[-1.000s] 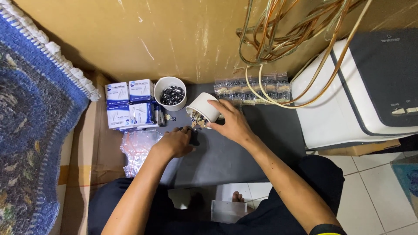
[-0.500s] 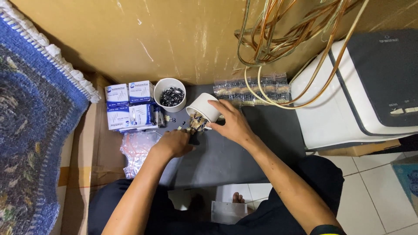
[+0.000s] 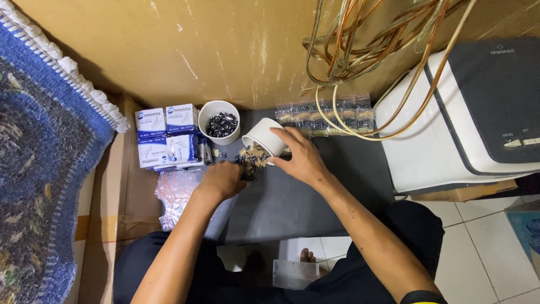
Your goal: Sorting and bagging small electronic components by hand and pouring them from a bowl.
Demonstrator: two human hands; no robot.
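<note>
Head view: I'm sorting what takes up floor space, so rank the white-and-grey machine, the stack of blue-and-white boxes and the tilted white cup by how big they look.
1. White-and-grey machine, by far the largest.
2. Stack of blue-and-white boxes.
3. Tilted white cup, held by the right hand; the smallest, looking about as big as the upright cup.

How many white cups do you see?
2. One cup stands by the wall, holding small dark parts. The other cup is tilted in the right hand. None seems hidden.

Both forearms reach fwd, bare, hands close together: left hand [image 3: 222, 180] curled knuckles-up (fingertips hidden), right hand [image 3: 301, 160] fingers wrapped in a sideways grip, wrist bent.
</note>
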